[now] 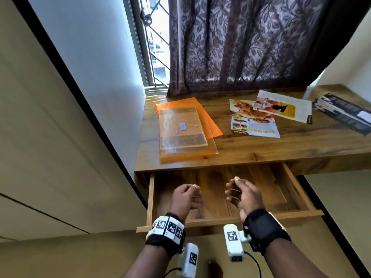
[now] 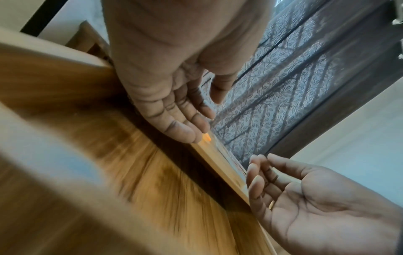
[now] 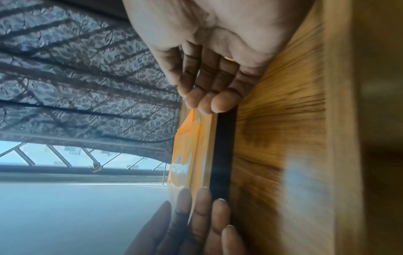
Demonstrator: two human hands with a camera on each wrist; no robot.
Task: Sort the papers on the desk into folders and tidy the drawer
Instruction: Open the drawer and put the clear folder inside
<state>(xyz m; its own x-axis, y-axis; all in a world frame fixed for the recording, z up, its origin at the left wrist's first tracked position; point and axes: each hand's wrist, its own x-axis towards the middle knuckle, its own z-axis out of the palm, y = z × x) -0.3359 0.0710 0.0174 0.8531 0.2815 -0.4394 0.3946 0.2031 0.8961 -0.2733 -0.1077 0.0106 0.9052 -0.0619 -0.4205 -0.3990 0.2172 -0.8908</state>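
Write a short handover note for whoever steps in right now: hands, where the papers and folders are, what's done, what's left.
Left hand and right hand: both empty, fingers loosely curled, above the open drawer.
Drawer: pulled out, nothing visible inside it.
Folders: orange and clear ones stacked at the desk's left end.
Papers: two food flyers overlapping at mid-desk, a dark leaflet at the right end.
Done: drawer opened.
Left: all papers still loose; file them in folders, then tidy and close the drawer.
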